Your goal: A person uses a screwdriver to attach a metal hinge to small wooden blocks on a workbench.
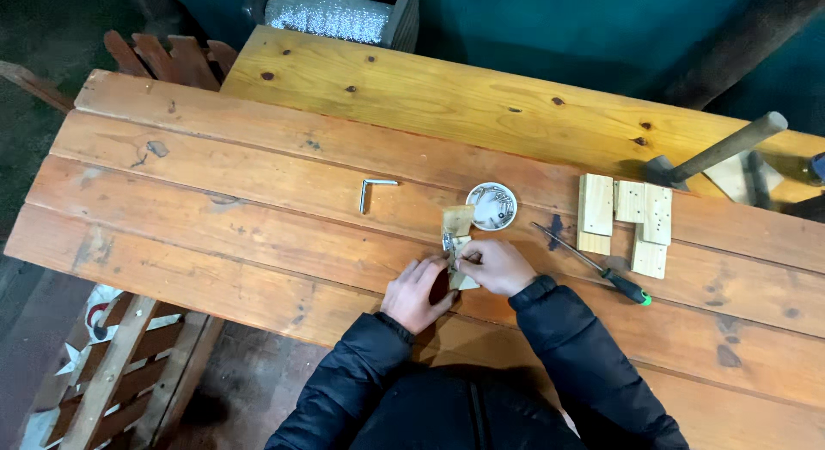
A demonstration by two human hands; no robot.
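Both my hands meet over a small pale wooden block point(459, 220) lying on the plank workbench point(258, 183). My left hand point(417, 293) presses against the block's near end and holds it. My right hand point(496, 265) pinches a small metal piece point(448, 241), perhaps a screw or bracket, at the block's left edge. Just beyond the block sits a small round white dish point(492, 206) with several metal screws in it. Black padded sleeves cover both my arms.
An L-shaped hex key point(370, 192) lies to the left of the block. A green-handled screwdriver point(601, 268) lies to the right, beside several pale wooden blocks point(626, 220). A hammer point(718, 152) rests at the far right. Wooden slatted frames point(129, 364) stand below the bench's left edge.
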